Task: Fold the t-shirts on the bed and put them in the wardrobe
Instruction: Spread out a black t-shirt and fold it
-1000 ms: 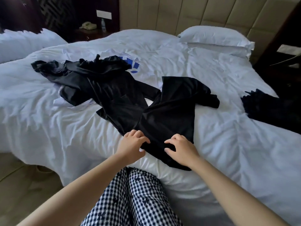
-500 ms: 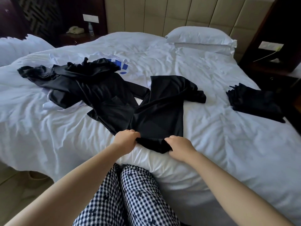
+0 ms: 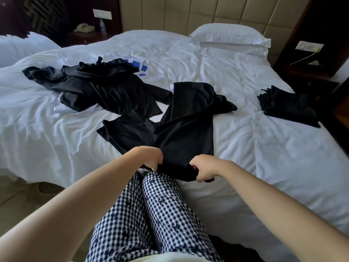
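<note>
Nearest, above the person's checked trousers [image 3: 151, 214], the left hand [image 3: 149, 157] and the right hand [image 3: 204, 170] are each curling their fingers round the near hem of a black t-shirt [image 3: 181, 129]. They are bunching the cloth at the near edge of the bed [image 3: 264, 157]. The rest of the shirt is lying stretched away from the hands across the white sheet, with one sleeve crumpled at its far right.

To do this step well, the hands are probably best sliding apart along the hem until the cloth is running taut between them. Then they can draw it flat, so the sides and sleeves are lying square before any fold. Pulling on a bunched hem is likely to be setting creases in.

Farther left, a heap of black garments [image 3: 98, 87] is overlapping a white garment with blue print [image 3: 141, 68]. Its near corner seems to be touching the held shirt, so it may be dragging along. Far right, a folded black garment [image 3: 287, 106] is sitting well apart.
</note>
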A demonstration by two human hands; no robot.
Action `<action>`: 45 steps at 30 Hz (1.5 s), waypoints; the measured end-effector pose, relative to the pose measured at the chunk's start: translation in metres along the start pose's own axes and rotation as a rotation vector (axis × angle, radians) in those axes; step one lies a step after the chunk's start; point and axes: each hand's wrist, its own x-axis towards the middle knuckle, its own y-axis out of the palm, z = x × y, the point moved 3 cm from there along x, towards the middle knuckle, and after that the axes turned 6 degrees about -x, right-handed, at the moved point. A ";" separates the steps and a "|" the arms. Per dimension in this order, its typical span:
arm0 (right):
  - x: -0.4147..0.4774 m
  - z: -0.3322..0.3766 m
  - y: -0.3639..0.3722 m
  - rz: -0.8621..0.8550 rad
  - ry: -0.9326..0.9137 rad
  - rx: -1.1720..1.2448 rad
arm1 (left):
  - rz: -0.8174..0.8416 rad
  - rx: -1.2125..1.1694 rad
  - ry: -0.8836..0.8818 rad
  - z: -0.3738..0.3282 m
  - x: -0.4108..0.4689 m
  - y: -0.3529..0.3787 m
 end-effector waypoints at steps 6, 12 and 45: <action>-0.004 -0.003 -0.002 0.135 -0.022 0.052 | 0.038 -0.080 -0.006 0.001 0.003 0.003; 0.002 -0.034 -0.055 -0.133 -0.005 0.213 | -0.100 -0.251 0.048 -0.010 0.015 -0.032; 0.187 -0.278 -0.106 -0.739 0.358 0.194 | -0.674 -0.390 0.097 -0.044 0.241 -0.154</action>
